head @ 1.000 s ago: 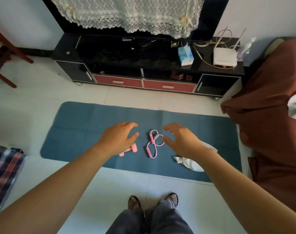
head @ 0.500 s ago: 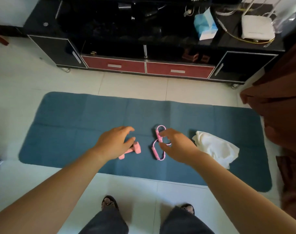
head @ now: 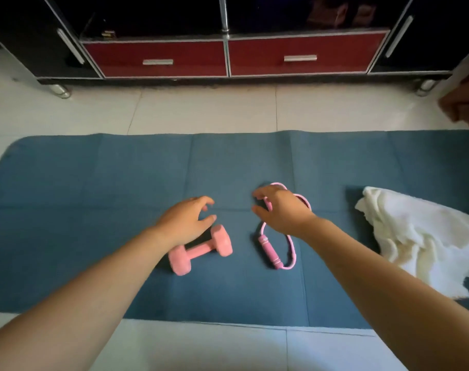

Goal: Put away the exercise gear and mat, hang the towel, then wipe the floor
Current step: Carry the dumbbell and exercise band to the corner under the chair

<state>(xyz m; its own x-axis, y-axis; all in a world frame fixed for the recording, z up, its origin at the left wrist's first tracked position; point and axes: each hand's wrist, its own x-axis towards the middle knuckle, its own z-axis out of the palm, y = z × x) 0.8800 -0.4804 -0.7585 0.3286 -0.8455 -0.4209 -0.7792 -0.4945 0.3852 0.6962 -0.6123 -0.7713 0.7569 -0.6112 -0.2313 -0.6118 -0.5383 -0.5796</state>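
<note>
Dumbbell [head: 201, 249] and rope [head: 271, 251] lie side by side near the middle of the mat [head: 94, 223]. Towel [head: 420, 236] sits crumpled at the mat's right end. Left hand [head: 185, 223] hangs just over the dumbbell, fingers bent and apart, holding nothing. Right hand [head: 281, 210] covers the rope's far loop, fingers wide, not closed on it. A loose grab could let the heavy dumbbell slip and bang down. The rope could dangle and snag.

One head-worn camera looks steeply down (wide-angle, edges bowed). It hangs near the mat [head: 94, 183], facing the cabinet [head: 158, 60].
</note>
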